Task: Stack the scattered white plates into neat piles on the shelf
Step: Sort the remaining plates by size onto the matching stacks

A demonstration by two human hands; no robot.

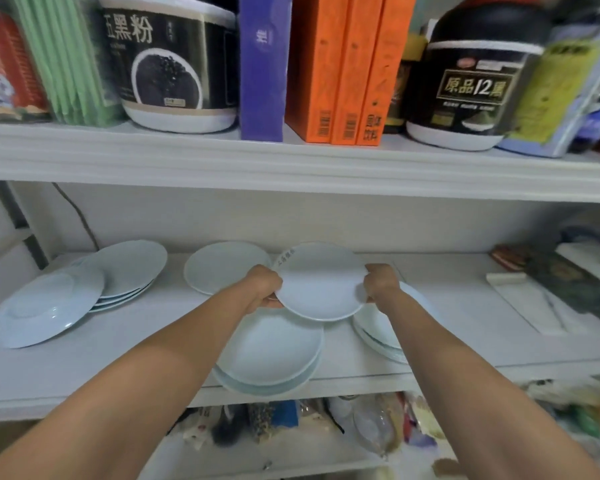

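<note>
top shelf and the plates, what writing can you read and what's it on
"五黑粉": left black tub
"原品12黑": right black tub
Orange boxes: barcodes and characters, too blurred.
Purple box: logo unreadable.
Held plate, gripped by left hand and right hand: rim print too small.

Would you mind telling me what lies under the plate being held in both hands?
Under the held plate sits a front pile of plates, its far edge covered. The right pile is mostly hidden by the right hand.
</note>
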